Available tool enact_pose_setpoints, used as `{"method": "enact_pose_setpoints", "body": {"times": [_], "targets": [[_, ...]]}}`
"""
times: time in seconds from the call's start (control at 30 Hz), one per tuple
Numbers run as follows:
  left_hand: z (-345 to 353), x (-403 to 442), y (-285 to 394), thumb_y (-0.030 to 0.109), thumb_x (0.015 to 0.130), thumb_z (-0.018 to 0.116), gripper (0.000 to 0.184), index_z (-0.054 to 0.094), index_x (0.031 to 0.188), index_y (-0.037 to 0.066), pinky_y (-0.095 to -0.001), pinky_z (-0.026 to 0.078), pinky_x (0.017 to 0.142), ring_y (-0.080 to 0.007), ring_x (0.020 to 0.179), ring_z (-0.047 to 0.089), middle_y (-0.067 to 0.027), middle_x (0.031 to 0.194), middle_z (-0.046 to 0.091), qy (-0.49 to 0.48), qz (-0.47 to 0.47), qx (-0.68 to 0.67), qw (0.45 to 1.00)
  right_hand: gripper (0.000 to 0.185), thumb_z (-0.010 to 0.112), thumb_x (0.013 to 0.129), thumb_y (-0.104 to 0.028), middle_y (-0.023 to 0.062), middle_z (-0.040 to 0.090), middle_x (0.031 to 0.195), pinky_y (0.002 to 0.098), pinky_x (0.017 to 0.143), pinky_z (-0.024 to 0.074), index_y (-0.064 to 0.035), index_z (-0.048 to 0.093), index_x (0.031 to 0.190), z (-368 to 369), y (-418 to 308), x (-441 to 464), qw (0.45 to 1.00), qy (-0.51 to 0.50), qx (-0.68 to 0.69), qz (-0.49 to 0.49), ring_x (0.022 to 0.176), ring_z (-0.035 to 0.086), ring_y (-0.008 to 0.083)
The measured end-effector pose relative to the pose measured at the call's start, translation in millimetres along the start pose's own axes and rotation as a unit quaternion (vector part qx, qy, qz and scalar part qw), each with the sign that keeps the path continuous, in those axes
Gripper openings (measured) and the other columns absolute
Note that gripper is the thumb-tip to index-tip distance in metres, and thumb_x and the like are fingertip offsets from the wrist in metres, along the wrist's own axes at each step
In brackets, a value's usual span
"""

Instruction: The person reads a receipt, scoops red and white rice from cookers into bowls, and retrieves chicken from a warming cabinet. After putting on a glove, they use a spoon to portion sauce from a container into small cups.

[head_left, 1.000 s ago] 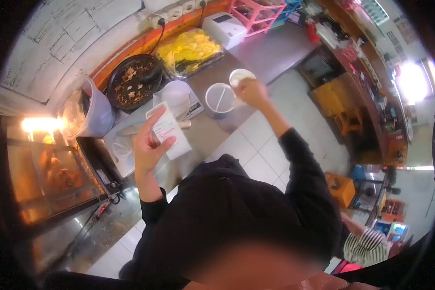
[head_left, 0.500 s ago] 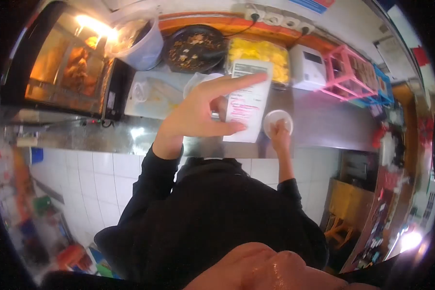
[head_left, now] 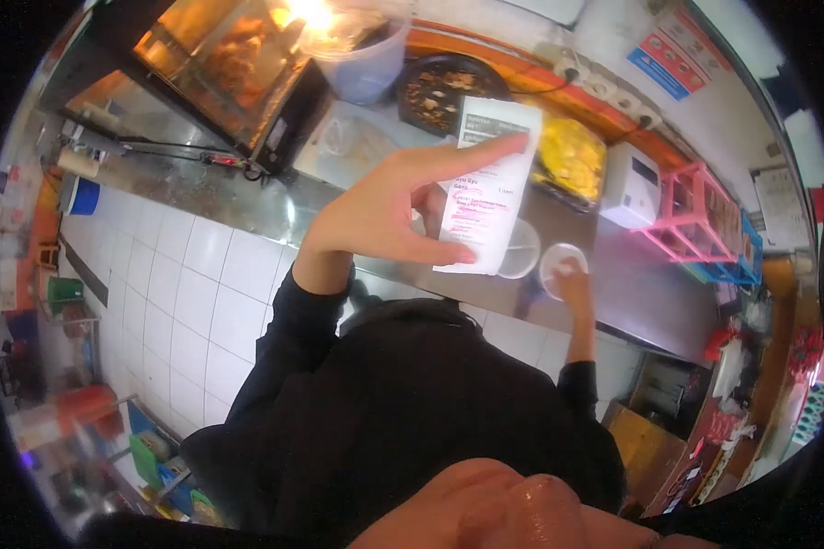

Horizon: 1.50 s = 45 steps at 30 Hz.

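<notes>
My left hand point(head_left: 375, 206) is raised in front of me, gripping a white printed receipt point(head_left: 490, 215) between thumb and fingers. Pink marks run over several of its lines. Lower right, over the steel counter point(head_left: 650, 293), my right hand point(head_left: 577, 288) has its fingers closed on a round white lid point(head_left: 556, 259). A round, pale plastic tub point(head_left: 522, 252) shows beside it, partly covered by the receipt. Whether the lid touches the counter, I cannot tell.
Behind the receipt are a black pan of brown bits point(head_left: 439, 91) and a tray of yellow food point(head_left: 572, 151). A lit glass cabinet point(head_left: 229, 69) and plastic bucket point(head_left: 366, 69) stand left. Right are a white printer point(head_left: 632, 188) and pink rack point(head_left: 696, 210).
The view has turned, so the counter now slants down to the right. The tub beside the receipt has come into sight. Both hands keep their holds, the right one lower and farther right.
</notes>
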State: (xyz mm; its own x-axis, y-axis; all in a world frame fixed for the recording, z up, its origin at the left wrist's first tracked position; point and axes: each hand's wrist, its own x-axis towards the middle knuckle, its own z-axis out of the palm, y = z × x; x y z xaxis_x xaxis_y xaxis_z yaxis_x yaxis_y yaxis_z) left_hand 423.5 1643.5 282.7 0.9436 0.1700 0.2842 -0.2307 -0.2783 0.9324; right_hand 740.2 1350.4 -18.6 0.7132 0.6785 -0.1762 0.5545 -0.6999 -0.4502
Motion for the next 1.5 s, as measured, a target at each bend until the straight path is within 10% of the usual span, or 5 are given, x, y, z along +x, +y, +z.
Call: {"method": "enact_pose_setpoints", "body": {"times": [0.53,0.77,1.2,1.37,1.5], "targets": [[-192.4,-146.7,-30.5,0.002,0.066,0.072,0.087,0.035,0.145,0.011,-0.0215,0.049,0.066,-0.0084,0.083,0.058,-0.0123,0.131,0.048,0.142,0.113,-0.200,0.963,0.069,0.064,0.076,0.008,0.0130,0.041,0.137,0.0306,0.088,0.0495,-0.0005,0.038,0.139,-27.2,-546.9,-75.8,0.769,-0.107,0.472,-0.418,0.113,0.054,0.0193],[-151.4,-221.0,-223.4,0.014,0.076,0.069,0.021,0.069,0.096,0.010,-0.0350,0.048,0.076,-0.0230,0.087,0.061,-0.0056,0.094,0.065,-0.308,-0.057,0.010,0.950,0.077,0.060,0.072,0.010,0.0129,0.039,0.140,0.0313,0.096,0.0457,0.0004,0.033,0.143,-34.8,-592.8,-84.4,0.760,-0.019,0.495,-0.420,0.121,0.047,0.0193],[-100.2,-230.0,-288.3,0.041,0.083,0.055,0.032,0.071,0.094,0.015,-0.0652,0.042,0.082,-0.0354,0.103,0.057,-0.0102,0.130,0.052,-0.259,0.272,0.646,0.665,0.074,0.062,0.071,0.012,0.0147,0.043,0.136,0.0305,0.094,0.0463,0.0045,0.035,0.140,-50.8,-599.9,-98.9,0.784,0.027,0.440,-0.437,0.120,0.048,0.0191],[-50.3,-212.0,-346.4,0.035,0.079,0.056,0.027,0.068,0.069,0.014,-0.0641,0.042,0.080,-0.0327,0.110,0.052,-0.0149,0.117,0.058,-0.483,0.057,0.650,0.583,0.074,0.062,0.071,0.012,0.0148,0.044,0.136,0.0308,0.094,0.0466,0.0038,0.036,0.140,-57.6,-586.3,-102.8,0.780,0.049,0.447,-0.435,0.118,0.049,0.0189],[-82.3,-183.8,-279.8,0.028,0.082,0.054,0.023,0.065,0.073,0.011,-0.0519,0.045,0.075,-0.0296,0.099,0.054,-0.0140,0.097,0.060,-0.460,0.088,0.507,0.724,0.076,0.063,0.071,0.010,0.0156,0.042,0.138,0.0313,0.093,0.0476,0.0013,0.036,0.141,-66.9,-564.0,-104.6,0.797,0.055,0.433,-0.418,0.117,0.050,0.0190]]}}
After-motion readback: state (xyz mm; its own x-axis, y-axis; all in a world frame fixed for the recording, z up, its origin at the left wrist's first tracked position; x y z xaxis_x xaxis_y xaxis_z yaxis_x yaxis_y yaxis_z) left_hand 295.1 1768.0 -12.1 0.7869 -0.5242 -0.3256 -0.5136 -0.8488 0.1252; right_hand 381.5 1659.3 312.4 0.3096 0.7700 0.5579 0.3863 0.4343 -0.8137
